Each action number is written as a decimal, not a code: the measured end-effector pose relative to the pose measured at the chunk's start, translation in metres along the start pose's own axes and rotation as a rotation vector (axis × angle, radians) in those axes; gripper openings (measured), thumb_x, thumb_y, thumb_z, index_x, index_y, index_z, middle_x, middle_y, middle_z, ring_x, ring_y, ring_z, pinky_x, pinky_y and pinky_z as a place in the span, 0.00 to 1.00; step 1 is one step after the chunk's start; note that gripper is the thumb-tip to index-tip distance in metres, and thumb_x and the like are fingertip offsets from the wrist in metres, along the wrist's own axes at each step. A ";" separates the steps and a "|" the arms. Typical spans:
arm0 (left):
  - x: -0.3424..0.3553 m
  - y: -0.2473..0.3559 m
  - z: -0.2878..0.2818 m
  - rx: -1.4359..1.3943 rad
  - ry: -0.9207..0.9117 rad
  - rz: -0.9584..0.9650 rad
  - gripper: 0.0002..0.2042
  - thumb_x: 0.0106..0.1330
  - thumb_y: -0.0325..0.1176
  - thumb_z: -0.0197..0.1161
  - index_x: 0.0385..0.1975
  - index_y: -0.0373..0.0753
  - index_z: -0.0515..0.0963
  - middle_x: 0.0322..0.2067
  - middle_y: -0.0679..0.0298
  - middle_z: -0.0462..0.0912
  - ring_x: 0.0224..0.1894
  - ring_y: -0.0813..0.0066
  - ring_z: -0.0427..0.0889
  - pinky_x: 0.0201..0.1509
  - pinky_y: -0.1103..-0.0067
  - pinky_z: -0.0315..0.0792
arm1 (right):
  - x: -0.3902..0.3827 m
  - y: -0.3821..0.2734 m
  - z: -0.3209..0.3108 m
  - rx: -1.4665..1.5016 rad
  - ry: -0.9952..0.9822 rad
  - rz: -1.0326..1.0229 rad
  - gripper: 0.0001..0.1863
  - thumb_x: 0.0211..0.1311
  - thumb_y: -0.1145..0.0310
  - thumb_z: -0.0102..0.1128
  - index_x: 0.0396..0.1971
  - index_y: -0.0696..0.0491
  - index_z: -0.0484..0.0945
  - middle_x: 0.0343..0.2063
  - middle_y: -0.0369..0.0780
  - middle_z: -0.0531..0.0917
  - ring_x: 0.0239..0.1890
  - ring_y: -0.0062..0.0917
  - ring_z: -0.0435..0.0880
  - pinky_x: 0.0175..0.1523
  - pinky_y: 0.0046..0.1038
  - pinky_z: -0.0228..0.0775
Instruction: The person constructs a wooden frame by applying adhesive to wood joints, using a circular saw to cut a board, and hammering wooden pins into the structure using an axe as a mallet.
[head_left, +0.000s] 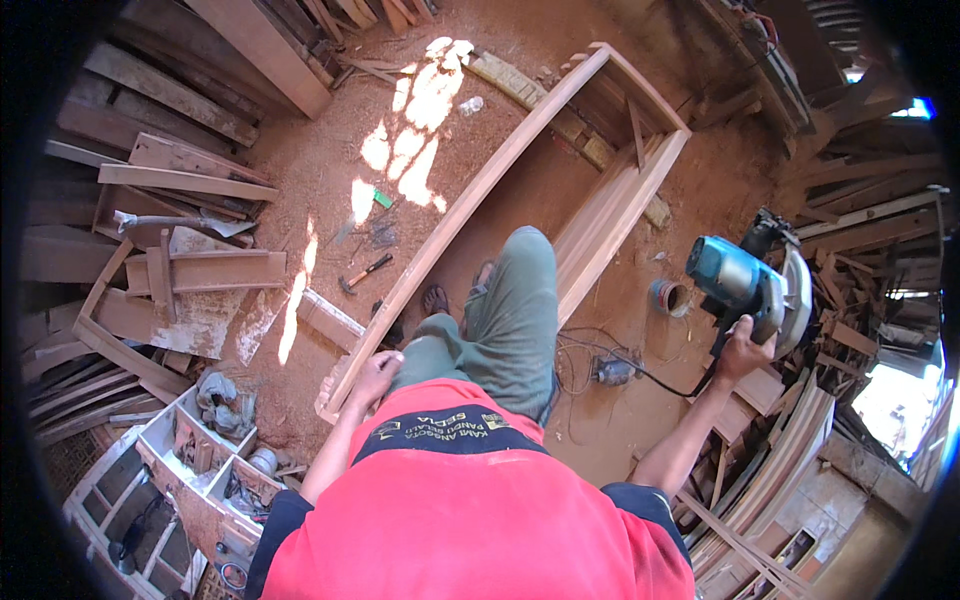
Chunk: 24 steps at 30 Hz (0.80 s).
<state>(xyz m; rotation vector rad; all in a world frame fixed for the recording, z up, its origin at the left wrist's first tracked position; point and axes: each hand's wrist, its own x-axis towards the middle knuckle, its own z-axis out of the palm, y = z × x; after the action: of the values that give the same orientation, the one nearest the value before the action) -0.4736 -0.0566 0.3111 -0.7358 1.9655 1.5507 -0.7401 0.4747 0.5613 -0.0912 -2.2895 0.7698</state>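
My right hand is closed round the handle of a teal circular saw, held up off the ground on the right with its grey guard facing outward. A black cord runs from it toward the floor. My left hand hangs beside my thigh, over the near left end of a long wooden frame. Its fingers look loosely extended with nothing in them; whether they touch the wood I cannot tell. The frame lies slantwise on the floor, and my legs stand inside it.
A hammer and a green item lie on the sawdust floor at left. A tin can and a second corded power tool sit right of the frame. Boards pile up at left; a compartmented wooden box stands near left.
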 end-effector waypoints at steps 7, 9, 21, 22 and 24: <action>0.065 0.057 -0.009 0.254 -0.132 0.045 0.14 0.61 0.38 0.69 0.37 0.33 0.86 0.33 0.55 0.88 0.36 0.70 0.86 0.43 0.73 0.78 | 0.005 0.023 0.022 0.044 0.033 0.119 0.11 0.59 0.76 0.59 0.41 0.62 0.76 0.20 0.35 0.78 0.16 0.17 0.74 0.19 0.21 0.64; 0.098 0.083 -0.005 0.310 -0.141 0.092 0.13 0.61 0.37 0.69 0.37 0.33 0.86 0.31 0.56 0.88 0.35 0.70 0.86 0.42 0.73 0.77 | 0.018 0.035 0.034 0.067 0.034 0.153 0.11 0.60 0.76 0.59 0.42 0.62 0.76 0.20 0.34 0.78 0.16 0.16 0.74 0.18 0.21 0.64; 0.261 0.296 0.042 0.201 -0.386 -0.019 0.19 0.70 0.44 0.62 0.23 0.35 0.82 0.18 0.74 0.74 0.23 0.86 0.67 0.26 0.80 0.62 | 0.140 0.099 0.105 -0.145 0.113 0.026 0.06 0.57 0.73 0.60 0.32 0.59 0.78 0.19 0.33 0.77 0.17 0.16 0.73 0.23 0.24 0.65; 0.272 0.312 0.048 0.098 -0.358 0.001 0.20 0.70 0.45 0.61 0.22 0.35 0.82 0.18 0.74 0.73 0.23 0.87 0.67 0.25 0.80 0.60 | 0.152 0.103 0.104 -0.136 0.039 0.186 0.06 0.56 0.72 0.60 0.32 0.60 0.78 0.20 0.33 0.77 0.19 0.16 0.74 0.25 0.24 0.66; 0.292 0.338 0.046 0.071 -0.211 0.093 0.20 0.71 0.45 0.60 0.23 0.36 0.82 0.17 0.74 0.72 0.22 0.87 0.66 0.25 0.80 0.59 | 0.158 0.113 0.096 -0.134 -0.018 0.395 0.11 0.55 0.73 0.60 0.38 0.62 0.79 0.27 0.35 0.80 0.28 0.19 0.77 0.35 0.25 0.70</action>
<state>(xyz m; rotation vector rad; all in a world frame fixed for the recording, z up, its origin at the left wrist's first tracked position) -0.9144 0.0267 0.3330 -0.4379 1.9088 1.5358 -0.9373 0.5627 0.5395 -0.6142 -2.3684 0.8113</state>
